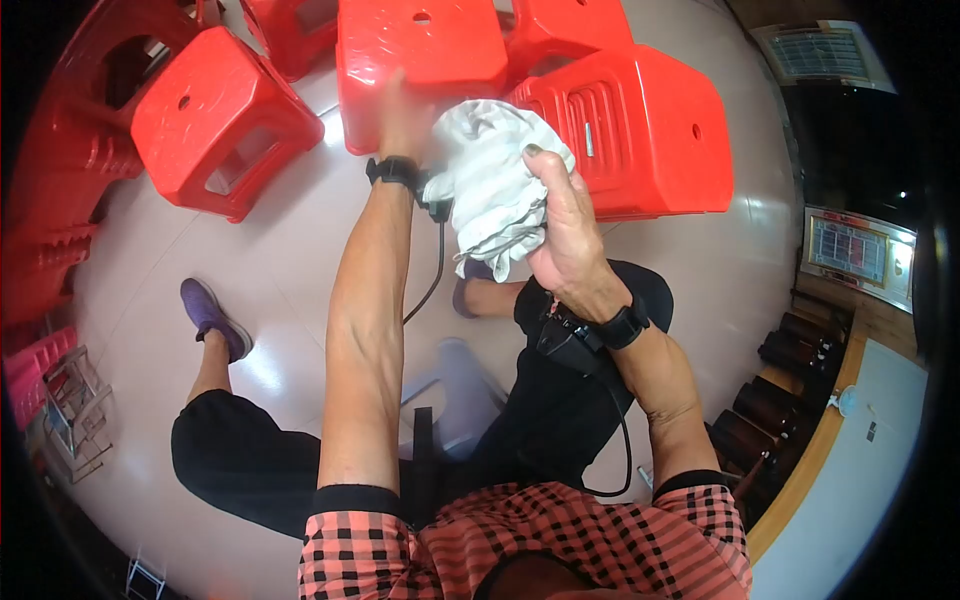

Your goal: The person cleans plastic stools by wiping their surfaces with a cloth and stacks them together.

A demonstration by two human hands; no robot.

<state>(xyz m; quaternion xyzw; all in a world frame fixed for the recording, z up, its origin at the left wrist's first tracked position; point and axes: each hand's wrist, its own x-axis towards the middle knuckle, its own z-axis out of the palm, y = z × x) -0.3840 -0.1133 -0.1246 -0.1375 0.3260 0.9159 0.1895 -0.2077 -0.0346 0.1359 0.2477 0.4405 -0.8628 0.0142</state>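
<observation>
My right hand [567, 225] is closed around a bunched white cloth [495, 180], its thumb pressed on the side of the bundle. Folds of the cloth hang below and to the left of that hand. My left hand [402, 122] is smeared by motion just left of the cloth, in front of a red plastic stool [420, 50]. Whether its fingers touch the stool or the cloth I cannot tell. To the right, another red stool [640, 135] lies tipped on its side behind the cloth and my right hand.
A red stool [225, 120] stands at the left, near stacked red stools [50, 220]. Dark cylindrical seats [780, 390] line the right beside a pale-topped table [850, 470]. A cable [432, 285] hangs from my left wrist. Tiled floor [290, 260] lies below.
</observation>
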